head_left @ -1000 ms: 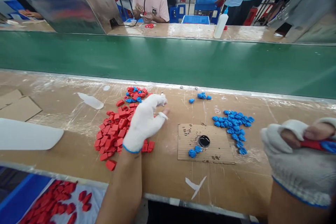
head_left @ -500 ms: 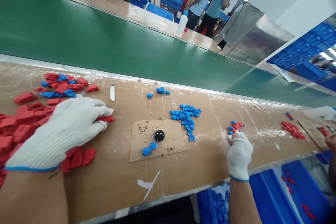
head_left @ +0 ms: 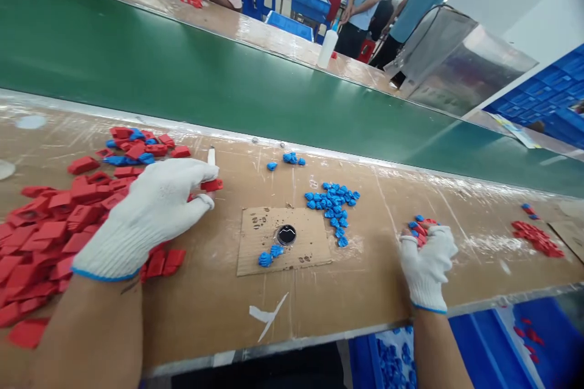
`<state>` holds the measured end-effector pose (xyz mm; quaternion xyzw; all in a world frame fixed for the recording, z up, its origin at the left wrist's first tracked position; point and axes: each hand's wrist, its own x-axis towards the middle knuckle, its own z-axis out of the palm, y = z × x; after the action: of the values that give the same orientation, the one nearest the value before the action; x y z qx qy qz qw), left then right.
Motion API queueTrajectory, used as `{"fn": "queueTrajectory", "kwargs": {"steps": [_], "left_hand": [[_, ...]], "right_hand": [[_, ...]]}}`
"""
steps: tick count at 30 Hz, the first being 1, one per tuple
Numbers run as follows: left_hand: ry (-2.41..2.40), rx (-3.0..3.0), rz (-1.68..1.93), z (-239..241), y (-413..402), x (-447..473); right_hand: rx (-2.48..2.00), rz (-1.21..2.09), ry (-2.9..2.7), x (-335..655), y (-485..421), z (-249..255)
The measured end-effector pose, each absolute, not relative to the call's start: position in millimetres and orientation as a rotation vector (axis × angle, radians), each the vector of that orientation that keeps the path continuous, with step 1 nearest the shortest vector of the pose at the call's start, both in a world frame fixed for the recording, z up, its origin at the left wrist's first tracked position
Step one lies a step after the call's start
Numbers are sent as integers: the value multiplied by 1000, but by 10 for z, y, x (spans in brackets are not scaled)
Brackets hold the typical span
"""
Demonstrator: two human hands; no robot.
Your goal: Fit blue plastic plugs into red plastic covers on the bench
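Observation:
My left hand [head_left: 155,206], in a white knit glove, pinches a red plastic piece [head_left: 212,185] between thumb and fingers. It is beside a heap of red plastic pieces [head_left: 55,234] on the left. My right hand [head_left: 429,264], also gloved with bare fingertips showing, has its thumb and fingers apart around a small cluster of red and blue pieces [head_left: 418,230]; the fingers partly hide the cluster. Small blue plastic pieces [head_left: 335,200] lie between my hands. A cardboard sheet [head_left: 250,252] carries a small round dish of dark liquid [head_left: 286,234] and two blue pieces [head_left: 269,255].
A white-handled tool [head_left: 211,156] lies beyond my left fingers. Behind the worktop runs a green conveyor belt [head_left: 205,79]. Another red pile [head_left: 538,238] lies at right. Blue bins [head_left: 483,343] stand below the front edge. A white bottle [head_left: 327,47] and several people are across the belt.
The view has shifted, so the scene sits farther right. My left hand has moved away from me and slightly right with the red piece. My right thumb and fingers have spread apart at the cluster.

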<state>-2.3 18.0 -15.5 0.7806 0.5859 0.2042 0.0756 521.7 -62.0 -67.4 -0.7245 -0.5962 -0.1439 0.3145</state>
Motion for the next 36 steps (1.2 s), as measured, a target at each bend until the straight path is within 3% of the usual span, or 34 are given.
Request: {"fn": "queueTrajectory", "kwargs": {"steps": [5,9,22,27,36], "left_hand": [[1737,2272,692,-116,120,106],[1672,2207,762,-169,100,150],[1619,2288,721,-201,128,163],[1620,2323,705,-227,128,215],[1613,2297,760,-308,166,228]], "right_hand": [[-1650,77,-2194,4518,-532,-600],[-1609,240,-2312,4297,-292,-487],[-1645,385,-2047,4498,-343,-403],[-1263,541,-1927,4164,-399,-169],[-781,697,-2318,3244,-110,68]]}}
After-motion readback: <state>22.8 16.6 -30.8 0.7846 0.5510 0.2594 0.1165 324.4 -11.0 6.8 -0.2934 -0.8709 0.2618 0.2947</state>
